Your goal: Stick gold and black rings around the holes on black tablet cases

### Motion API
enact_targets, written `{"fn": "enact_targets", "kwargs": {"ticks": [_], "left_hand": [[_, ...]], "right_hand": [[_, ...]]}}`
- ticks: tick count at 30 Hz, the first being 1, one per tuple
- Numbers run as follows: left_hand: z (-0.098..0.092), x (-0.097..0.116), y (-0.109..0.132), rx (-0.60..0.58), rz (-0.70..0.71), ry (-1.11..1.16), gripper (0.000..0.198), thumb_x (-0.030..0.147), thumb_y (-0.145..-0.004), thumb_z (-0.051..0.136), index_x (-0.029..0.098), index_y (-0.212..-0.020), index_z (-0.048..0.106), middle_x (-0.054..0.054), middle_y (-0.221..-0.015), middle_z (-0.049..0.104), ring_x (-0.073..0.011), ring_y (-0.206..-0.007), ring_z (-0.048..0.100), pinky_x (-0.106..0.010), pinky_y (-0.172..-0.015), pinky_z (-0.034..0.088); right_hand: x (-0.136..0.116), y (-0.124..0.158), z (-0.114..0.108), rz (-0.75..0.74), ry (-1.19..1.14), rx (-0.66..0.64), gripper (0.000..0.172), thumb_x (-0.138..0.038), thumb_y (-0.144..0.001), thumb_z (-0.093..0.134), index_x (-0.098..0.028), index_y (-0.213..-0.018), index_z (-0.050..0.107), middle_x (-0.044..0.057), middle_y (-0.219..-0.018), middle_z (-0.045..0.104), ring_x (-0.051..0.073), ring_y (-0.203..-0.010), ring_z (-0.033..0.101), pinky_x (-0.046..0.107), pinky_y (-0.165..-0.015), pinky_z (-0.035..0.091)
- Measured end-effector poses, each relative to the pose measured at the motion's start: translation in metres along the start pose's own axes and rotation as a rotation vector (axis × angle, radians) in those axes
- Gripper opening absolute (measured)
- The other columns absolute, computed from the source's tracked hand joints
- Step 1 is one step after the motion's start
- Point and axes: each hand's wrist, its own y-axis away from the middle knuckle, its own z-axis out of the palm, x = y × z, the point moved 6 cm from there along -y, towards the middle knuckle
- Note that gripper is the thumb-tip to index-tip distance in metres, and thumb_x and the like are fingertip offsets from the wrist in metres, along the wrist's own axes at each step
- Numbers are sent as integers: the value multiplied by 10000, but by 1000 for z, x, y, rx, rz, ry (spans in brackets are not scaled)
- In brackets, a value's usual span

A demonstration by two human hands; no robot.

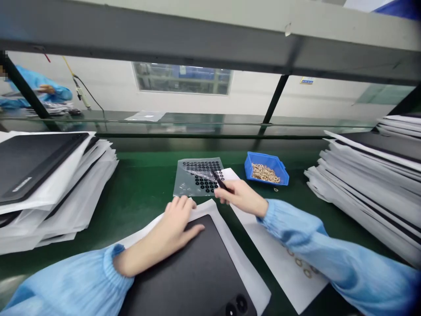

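Observation:
A black tablet back panel (pixel 194 267) with round camera rings at its lower right corner lies on white sheeting in front of me. My left hand (pixel 176 226) rests on its upper left edge, thumb stretched out over the panel. My right hand (pixel 241 195) is closed round a slim black tweezers-like tool (pixel 221 181). The tool's tip is over a clear sheet of black ring stickers (pixel 197 175), whose film is partly lifted. Whether the tip grips a ring cannot be made out. Under my right forearm lies a white paper strip (pixel 259 237) with several tan rings on it.
A blue bin (pixel 267 182) of small tan rings stands behind my right hand, one loose ring beside it. Stacks of panels in white sheeting rise at left (pixel 75 188) and right (pixel 362 193). A grey shelf (pixel 197 35) spans overhead. Far left, a co-worker's blue sleeve (pixel 59 91) shows.

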Motion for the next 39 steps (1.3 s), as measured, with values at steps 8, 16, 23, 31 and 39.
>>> {"fn": "enact_targets", "kwargs": {"ticks": [8,16,23,31,39], "left_hand": [[-3,-22,-7,9,-76,13,183,338,-899,468,167,-876,530,-44,-894,537,-205,-862,501,-382,-786,440],[-24,-2,-7,-73,-157,203,286,364,-943,380,163,-843,559,-15,-835,540,-144,-747,494,-263,-700,400],[-42,13,4,-315,-84,259,295,397,-908,436,188,-738,555,44,-601,434,-108,-523,407,-224,-490,309],[-161,-25,21,-141,-165,102,328,470,-857,509,165,-814,620,31,-704,592,-139,-655,555,-189,-581,433],[-305,-177,142,746,-655,95,395,489,-835,479,119,-798,611,57,-477,585,-149,-476,615,-230,-462,463]], "right_hand": [[21,31,33,9,-47,-74,298,-316,-783,602,-159,-548,509,-61,-497,388,93,-483,381,211,-449,274],[-10,49,21,14,-492,-75,368,-457,-890,454,-136,-902,634,53,-885,662,229,-879,595,307,-800,474],[16,61,31,286,-626,-30,602,-487,-602,751,-131,-1073,631,132,-1061,685,352,-1015,606,389,-842,513],[23,49,-2,325,-891,151,356,-563,-740,640,-232,-851,575,-58,-451,447,103,-380,360,216,-385,316],[30,40,10,308,-857,15,386,-515,-848,551,-170,-688,483,-96,-431,353,34,-395,132,195,-432,162]]}}
